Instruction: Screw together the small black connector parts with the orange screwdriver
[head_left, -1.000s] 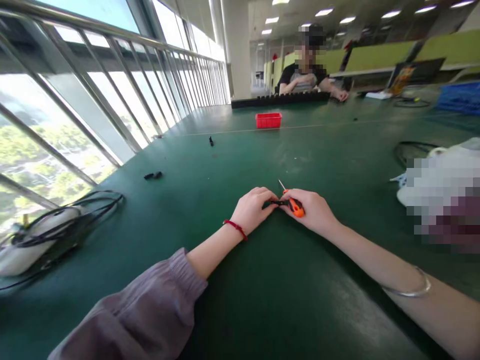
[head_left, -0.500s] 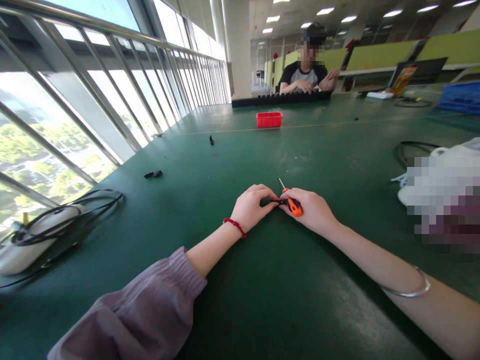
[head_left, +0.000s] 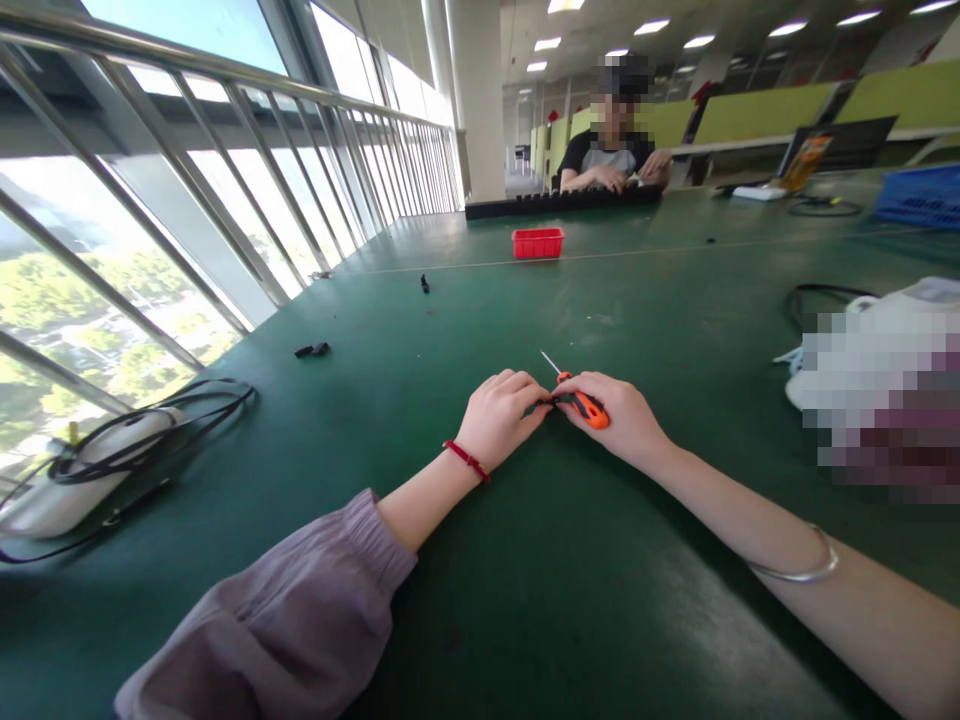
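A small black part [head_left: 546, 401] is pinched between the fingertips of the left hand [head_left: 499, 418] and the right hand [head_left: 626, 418], both rested on the green table [head_left: 570, 600]. An orange-handled screwdriver [head_left: 587, 408] is clamped in the closed right hand, directly against the part, with its shaft pointed away from the grip, up and to the left.

Compared with the earlier frames, the shaft is tilted slightly further left. The pinch and the position of both hands are otherwise unchanged, so the work on the part is judged to be at the same stage.

Well beyond the grip a red bin [head_left: 538, 242] is seen. Far to the left of the grip lie two black clips [head_left: 312, 350].
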